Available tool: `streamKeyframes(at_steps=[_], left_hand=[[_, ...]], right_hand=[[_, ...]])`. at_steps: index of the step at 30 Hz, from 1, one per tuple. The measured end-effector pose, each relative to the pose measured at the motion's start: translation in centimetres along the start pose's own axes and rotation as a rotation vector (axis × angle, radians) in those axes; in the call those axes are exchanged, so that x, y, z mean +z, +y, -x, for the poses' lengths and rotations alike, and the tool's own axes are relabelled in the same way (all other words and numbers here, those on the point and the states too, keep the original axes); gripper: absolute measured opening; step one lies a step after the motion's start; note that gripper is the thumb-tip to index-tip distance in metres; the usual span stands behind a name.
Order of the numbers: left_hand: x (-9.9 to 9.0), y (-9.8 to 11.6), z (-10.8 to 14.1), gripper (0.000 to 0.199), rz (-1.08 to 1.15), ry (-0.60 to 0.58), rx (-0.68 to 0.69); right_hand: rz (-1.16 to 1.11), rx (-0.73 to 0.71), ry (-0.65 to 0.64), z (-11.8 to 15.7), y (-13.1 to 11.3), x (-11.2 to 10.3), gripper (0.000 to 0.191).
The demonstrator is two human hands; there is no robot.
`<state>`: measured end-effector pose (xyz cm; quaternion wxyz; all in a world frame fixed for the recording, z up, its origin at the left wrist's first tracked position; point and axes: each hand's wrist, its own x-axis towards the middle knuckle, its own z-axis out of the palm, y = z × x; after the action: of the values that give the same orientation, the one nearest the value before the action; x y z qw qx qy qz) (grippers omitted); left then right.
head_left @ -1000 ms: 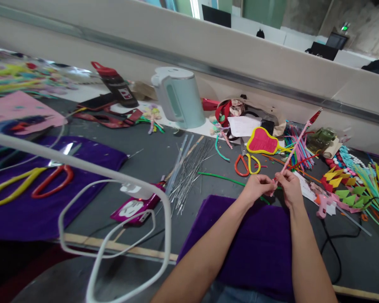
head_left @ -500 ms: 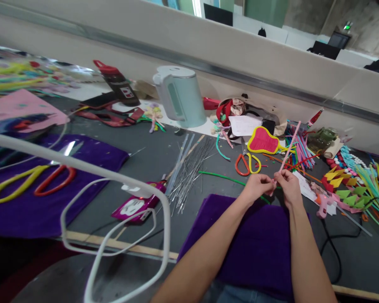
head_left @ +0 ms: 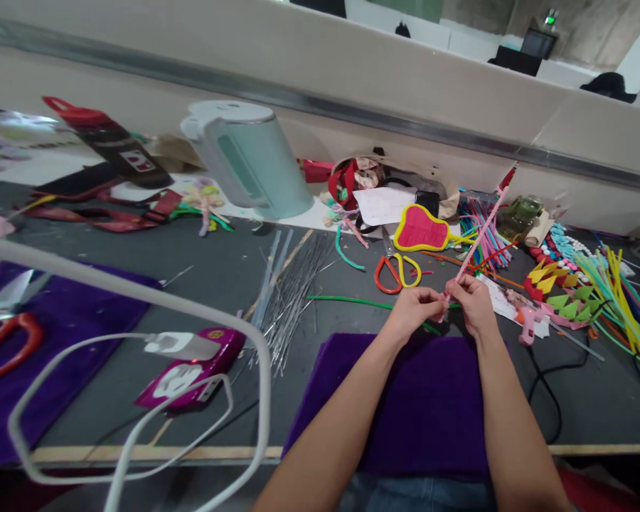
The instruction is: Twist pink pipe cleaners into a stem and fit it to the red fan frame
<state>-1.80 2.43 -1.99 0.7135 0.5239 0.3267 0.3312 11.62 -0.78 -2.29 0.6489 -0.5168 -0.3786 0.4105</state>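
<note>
A pink pipe cleaner (head_left: 480, 238) slants up and away from between my hands. My left hand (head_left: 417, 311) pinches its lower end, where the pink looks bunched or twisted. Close beside it, my right hand (head_left: 470, 302) is closed on the same pipe cleaner a little higher up. Both hands hover over the far edge of a folded purple cloth (head_left: 421, 412). A green pipe cleaner (head_left: 352, 301) lies on the table and runs behind my hands. Scissors with red and yellow handles (head_left: 397, 274) rest just beyond the left hand.
Silver wires (head_left: 293, 299) lie left of my hands. A glue gun (head_left: 527, 323) with a black cord sits at right, near colourful pipe cleaners (head_left: 619, 299). A mint kettle (head_left: 261, 163) stands at the back. A white cable (head_left: 264, 398) loops across the left foreground.
The view has turned right, so the kettle and bottle appear further left. Both hands keep hold of the pink pipe cleaner with little change in their grip.
</note>
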Motion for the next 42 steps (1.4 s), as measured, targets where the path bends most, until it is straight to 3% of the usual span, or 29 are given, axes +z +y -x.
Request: streamKeyframes(at_steps=[14, 21, 26, 33, 42], left_hand=[[0.3, -0.2, 0.0, 0.013, -0.138, 0.043, 0.072], [0.0, 0.3, 0.2, 0.017, 0.058, -0.026, -0.058], [0.1, 0.2, 0.4, 0.022, 0.131, -0.063, -0.044], [0.2, -0.2, 0.3, 0.018, 0.113, -0.01, 0.041], [0.2, -1.4, -0.5, 0.011, -0.063, -0.001, 0.116]], right_hand=[[0.05, -0.009, 0.077, 0.2, 0.3, 0.9, 0.028], [-0.039, 0.072, -0.164, 0.4, -0.9, 0.0, 0.021], [-0.039, 0.056, -0.072, 0.4, -0.4, -0.3, 0.019], [-0.04, 0.05, -0.017, 0.4, 0.2, -0.2, 0.027], [0.102, -0.033, 0.118, 0.1, 1.0, 0.5, 0.026]])
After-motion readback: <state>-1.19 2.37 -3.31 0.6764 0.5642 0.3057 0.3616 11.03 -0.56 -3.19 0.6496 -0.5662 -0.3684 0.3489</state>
